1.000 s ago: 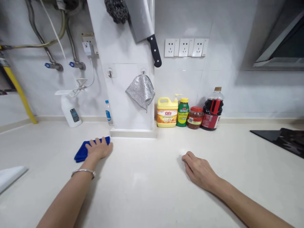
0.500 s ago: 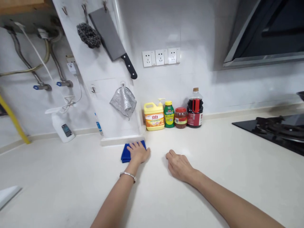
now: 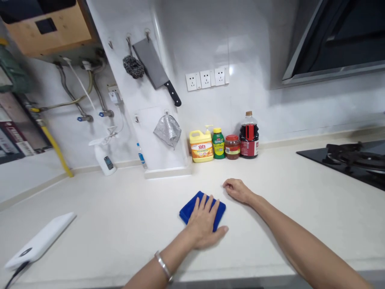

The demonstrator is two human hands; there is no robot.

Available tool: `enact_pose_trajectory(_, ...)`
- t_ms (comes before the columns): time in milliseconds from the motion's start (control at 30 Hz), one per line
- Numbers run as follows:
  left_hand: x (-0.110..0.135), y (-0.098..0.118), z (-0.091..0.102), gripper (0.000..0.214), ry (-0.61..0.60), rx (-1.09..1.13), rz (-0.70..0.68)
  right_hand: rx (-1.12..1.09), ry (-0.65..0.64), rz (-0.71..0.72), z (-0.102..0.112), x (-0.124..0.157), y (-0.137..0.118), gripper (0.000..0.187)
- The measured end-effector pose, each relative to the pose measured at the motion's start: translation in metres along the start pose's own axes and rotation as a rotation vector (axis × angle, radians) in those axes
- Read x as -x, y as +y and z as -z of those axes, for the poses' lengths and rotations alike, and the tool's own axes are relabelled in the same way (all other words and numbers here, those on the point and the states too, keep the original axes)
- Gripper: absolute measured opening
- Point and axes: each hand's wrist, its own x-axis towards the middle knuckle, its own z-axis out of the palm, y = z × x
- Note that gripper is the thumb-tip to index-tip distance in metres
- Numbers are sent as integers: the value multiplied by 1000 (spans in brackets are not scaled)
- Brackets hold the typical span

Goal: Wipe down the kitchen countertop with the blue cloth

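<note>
A folded blue cloth lies flat on the pale countertop. Over it rests my left hand, palm down with the fingers spread, the thumb off to the right on the bare surface. A silver bangle circles that wrist. To the right of the cloth and a little farther back, my right hand leans on the counter with its fingers curled in. Whether anything is inside those fingers is hidden.
By the wall stand a yellow detergent jug, a green bottle, a red-lidded jar and a dark sauce bottle. A gas stove is at right. Left are a white spray bottle and a white power bank. A cleaver hangs above.
My left hand and the blue cloth have come nearer to me and to the right, away from the wall base. My right hand stays curled on the counter. The view has shifted.
</note>
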Motion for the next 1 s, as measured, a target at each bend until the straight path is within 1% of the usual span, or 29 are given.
enact_pose_trajectory(33,16,0,0,84,-5,17,-25,1,-1,5,1,1,-1,27)
enact_pose_trajectory(100,44,-7,2,77,-4,30,-53,8,-1,13,1,3,-2,27)
enact_pose_trajectory(167,68,-22,4,72,6,25,-37,15,0,24,1,5,-3,27)
enact_pose_trajectory(233,90,-43,6,68,25,11,24,19,1,34,1,7,-2,28)
enact_pose_trajectory(333,120,-83,8,67,91,-34,139,22,0,41,-1,8,1,28)
enact_pose_trajectory(433,150,-131,11,68,162,-94,247,36,-2,49,-5,9,6,29)
enact_pose_trajectory(533,173,-183,16,72,167,-113,410,87,-3,75,-9,10,8,29)
enact_pose_trajectory(633,184,-233,23,75,178,-140,566,169,-6,91,-13,11,6,28)
enact_pose_trajectory(700,185,-257,26,76,193,-164,679,215,-17,78,-14,11,3,28)
enact_pose_trajectory(733,185,-266,27,76,198,-175,725,229,-24,67,-14,11,1,27)
enact_pose_trajectory(800,182,-274,28,77,204,-192,786,235,-36,45,-13,10,-2,26)
enact_pose_trajectory(867,180,-270,27,78,204,-209,804,228,-45,27,-12,9,-4,26)
enact_pose_trajectory(933,180,-255,24,80,194,-230,800,230,-55,5,-11,7,-7,25)
enact_pose_trajectory(1000,180,-234,20,81,189,-254,764,246,-69,-19,-11,6,-10,24)
